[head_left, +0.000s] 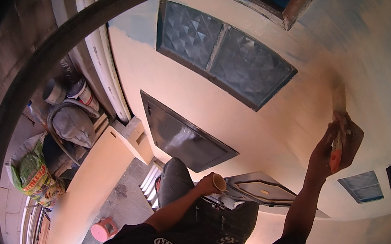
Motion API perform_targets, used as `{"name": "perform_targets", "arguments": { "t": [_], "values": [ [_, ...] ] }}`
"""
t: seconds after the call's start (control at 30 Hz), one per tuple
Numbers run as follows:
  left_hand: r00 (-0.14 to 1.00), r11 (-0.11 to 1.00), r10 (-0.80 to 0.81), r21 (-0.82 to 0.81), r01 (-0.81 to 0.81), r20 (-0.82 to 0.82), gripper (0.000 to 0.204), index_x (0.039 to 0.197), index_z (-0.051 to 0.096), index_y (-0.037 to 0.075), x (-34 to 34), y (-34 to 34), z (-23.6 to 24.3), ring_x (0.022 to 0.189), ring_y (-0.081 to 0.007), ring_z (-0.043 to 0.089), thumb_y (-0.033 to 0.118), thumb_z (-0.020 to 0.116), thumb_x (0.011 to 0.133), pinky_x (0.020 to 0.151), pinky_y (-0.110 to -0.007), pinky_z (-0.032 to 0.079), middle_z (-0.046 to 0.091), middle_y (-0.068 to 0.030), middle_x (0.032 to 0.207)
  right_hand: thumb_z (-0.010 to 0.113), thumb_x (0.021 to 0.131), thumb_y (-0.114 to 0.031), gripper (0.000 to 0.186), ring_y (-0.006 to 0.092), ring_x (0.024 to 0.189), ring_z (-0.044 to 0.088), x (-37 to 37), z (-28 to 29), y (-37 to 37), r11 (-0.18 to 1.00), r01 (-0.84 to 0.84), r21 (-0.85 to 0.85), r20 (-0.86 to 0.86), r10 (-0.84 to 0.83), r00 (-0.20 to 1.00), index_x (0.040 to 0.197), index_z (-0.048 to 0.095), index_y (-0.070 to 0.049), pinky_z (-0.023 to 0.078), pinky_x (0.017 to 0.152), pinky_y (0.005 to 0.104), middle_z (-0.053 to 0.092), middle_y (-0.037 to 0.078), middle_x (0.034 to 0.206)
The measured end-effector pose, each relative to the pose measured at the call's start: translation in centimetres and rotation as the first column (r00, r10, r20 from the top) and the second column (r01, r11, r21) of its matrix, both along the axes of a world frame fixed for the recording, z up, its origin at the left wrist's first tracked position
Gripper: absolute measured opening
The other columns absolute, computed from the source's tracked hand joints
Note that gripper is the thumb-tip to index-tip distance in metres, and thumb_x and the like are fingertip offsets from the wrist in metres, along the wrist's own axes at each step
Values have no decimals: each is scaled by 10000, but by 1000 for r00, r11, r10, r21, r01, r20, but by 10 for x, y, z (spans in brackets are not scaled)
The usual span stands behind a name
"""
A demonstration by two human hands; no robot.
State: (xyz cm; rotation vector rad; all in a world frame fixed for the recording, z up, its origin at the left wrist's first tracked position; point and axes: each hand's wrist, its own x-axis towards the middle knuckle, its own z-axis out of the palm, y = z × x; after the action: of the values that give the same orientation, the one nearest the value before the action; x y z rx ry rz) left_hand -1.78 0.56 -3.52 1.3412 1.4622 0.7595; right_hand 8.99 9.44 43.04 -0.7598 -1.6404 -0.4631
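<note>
My right hand (348,144) is raised to the wall at the right, its fingers closed round a paintbrush (335,160) with an orange handle end. The bristles look blurred against the peach-painted wall (298,130), where bluish patches show through the paint. Lower down, in front of my lap, my left hand (205,186) is wrapped round a small cup (219,182). Its pale rim faces up; how much it holds I cannot tell.
A thick dark hose or pipe (42,47) arcs across the left. Textured glass panes (247,69) and a dark panel (179,134) are set in the wall. Below left are a ledge (94,178), a printed sack (38,175), a grey bundle (74,126) and a pink bucket (103,229).
</note>
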Motion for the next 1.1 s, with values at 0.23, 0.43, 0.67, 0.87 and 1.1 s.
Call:
{"name": "perform_targets", "arguments": {
  "t": [0.23, 0.43, 0.67, 0.87, 1.1],
  "values": [
    [1000, 1000, 2, 27, -2, 5, 824, 1198, 525, 51, -5, -2, 4, 1078, -306, 628, 343, 930, 543, 913, -413, 517, 637, -140, 1147, 640, 806, 74, 238, 259, 899, 633, -42, 5, 14, 994, -5, 110, 185, -16, 983, 1011, 662, -45, 544, 753, 350, 614, 104, 1031],
    [1000, 999, 23, 29, -23, 0, 815, 1202, 534, 76, -7, -5, 14, 1074, -298, 633, 350, 930, 545, 911, -401, 515, 635, -120, 1160, 687, 690, 47, 395, 282, 895, 656, -134, -16, 42, 998, -46, 30, 180, 40, 983, 1059, 662, -92, 565, 698, 369, 574, 126, 1112],
    [999, 996, 9, 90, -13, 45, 805, 1209, 529, 75, -10, -3, -4, 1076, -298, 639, 316, 923, 550, 907, -398, 515, 652, -127, 1151, 760, 602, 34, 374, 297, 787, 657, -257, -16, 53, 944, -328, -35, 153, 329, 932, 953, 643, -20, 564, 628, 364, 515, 121, 1014],
    [999, 998, 21, 54, -22, 32, 807, 1215, 529, 77, -11, -2, -7, 1077, -301, 637, 308, 923, 550, 906, -399, 515, 652, -128, 1150, 737, 647, 38, 324, 291, 774, 654, -278, -2, 33, 850, -526, -45, 18, 527, 850, 946, 634, -33, 562, 626, 383, 514, 115, 988],
    [998, 999, 48, -19, -47, 31, 844, 1210, 528, 66, -9, -5, 5, 1096, -309, 624, 344, 932, 523, 924, -410, 512, 645, -135, 1158, 625, 783, 48, 247, 290, 931, 597, -183, -4, 18, 892, -453, -3, 66, 452, 890, 997, 661, -69, 494, 788, 392, 585, 116, 987]
  ]
}}
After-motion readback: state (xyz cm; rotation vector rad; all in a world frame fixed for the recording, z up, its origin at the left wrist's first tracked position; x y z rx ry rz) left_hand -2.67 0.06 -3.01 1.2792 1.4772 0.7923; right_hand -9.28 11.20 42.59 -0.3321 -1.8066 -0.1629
